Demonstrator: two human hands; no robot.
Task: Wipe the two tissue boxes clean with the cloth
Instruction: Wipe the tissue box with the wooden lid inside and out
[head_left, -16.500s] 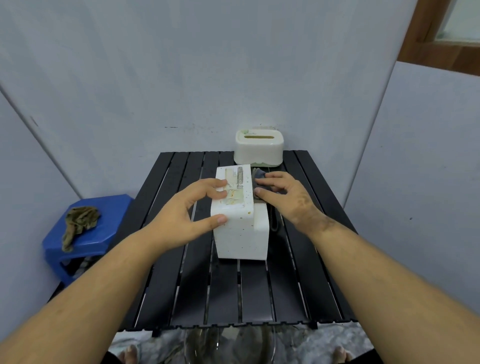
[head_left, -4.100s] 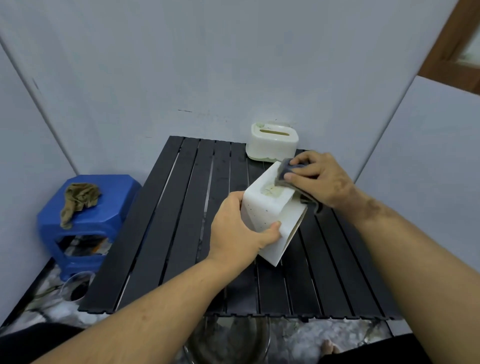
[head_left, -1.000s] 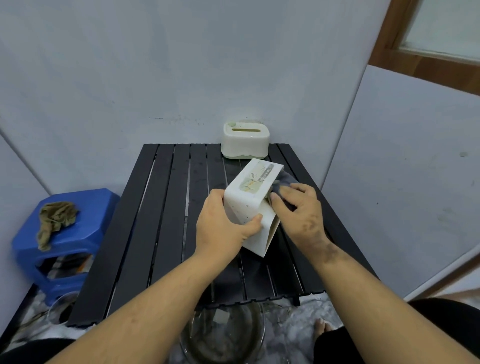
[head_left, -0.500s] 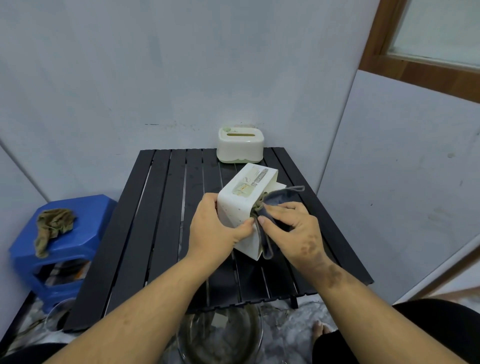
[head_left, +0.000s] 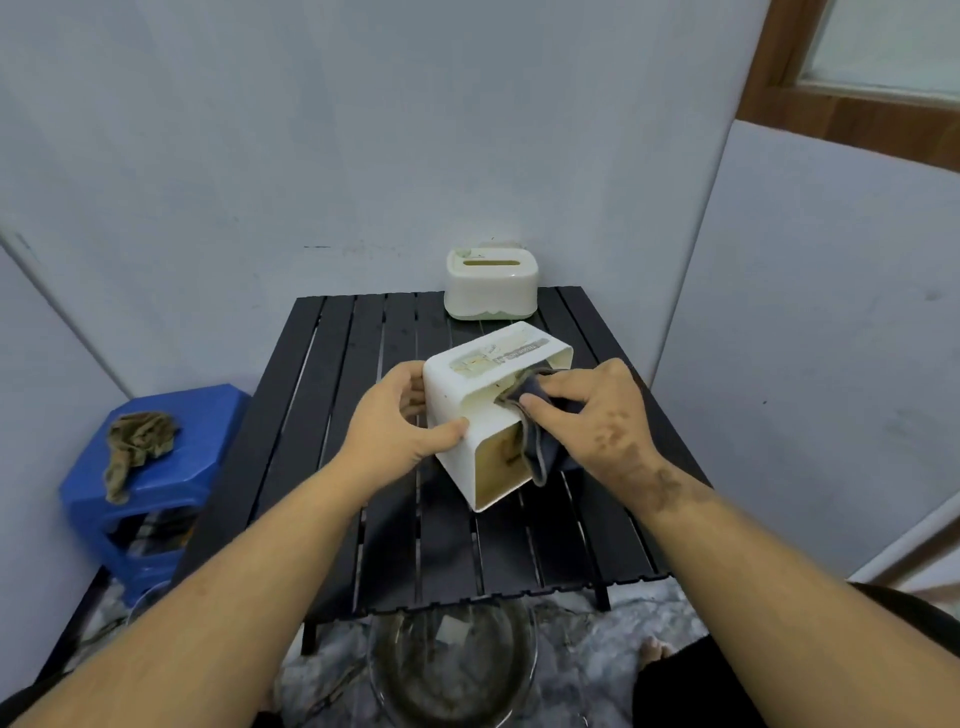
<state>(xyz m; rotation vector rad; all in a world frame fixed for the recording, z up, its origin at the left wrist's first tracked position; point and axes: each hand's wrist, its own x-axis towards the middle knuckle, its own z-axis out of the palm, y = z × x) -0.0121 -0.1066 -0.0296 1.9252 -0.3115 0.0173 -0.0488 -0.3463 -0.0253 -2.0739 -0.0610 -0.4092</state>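
Observation:
A white tissue box (head_left: 470, 384) is tilted on its side over the black slatted table (head_left: 332, 395), its open underside facing me. My left hand (head_left: 397, 423) grips its left side, thumb on the near face. My right hand (head_left: 597, 415) pinches a dark grey cloth (head_left: 537, 447) and presses it against the box's right edge; part of the cloth hangs down over the open underside. A second, cream tissue box (head_left: 491, 283) with a slot on top stands upright at the table's far edge.
A blue plastic stool (head_left: 156, 493) with a crumpled olive rag (head_left: 135, 441) on it stands left of the table. A glass bowl (head_left: 452, 670) sits on the floor below the table's near edge. Grey walls close in behind and to the right.
The box has been turned so its open underside faces me more. My right hand with the cloth has shifted along the box's right edge. The view has risen a little.

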